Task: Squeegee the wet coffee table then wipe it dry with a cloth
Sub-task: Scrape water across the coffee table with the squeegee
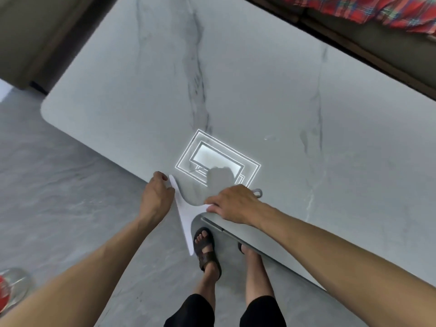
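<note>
The white squeegee (188, 208) lies at the near edge of the coffee table (259, 90), just in front of the person. Its long blade (183, 223) runs slantwise across the edge, with the far tip over the tabletop and the near end out over the floor (59, 185). The flared neck curves to the right, where the right hand (233, 204) covers the handle, fingers curled down round it in a grasp. A small grey loop (257, 192) at the handle's end sticks out past the knuckles. The left hand (155, 197) sits against the far end of the blade with its fingers bent; whether it truly grips the blade or only touches it I cannot tell. The tabletop is pale marble with dark veins and a rounded corner, and a bright rectangular reflection of a lamp (217, 161) shines just beyond the hands. Below, a foot in a dark sandal (207, 249) stands beside the blade's near end. A glass thing with red in it (11, 286) sits at lower left, and red plaid fabric (354, 8) lies at upper right
</note>
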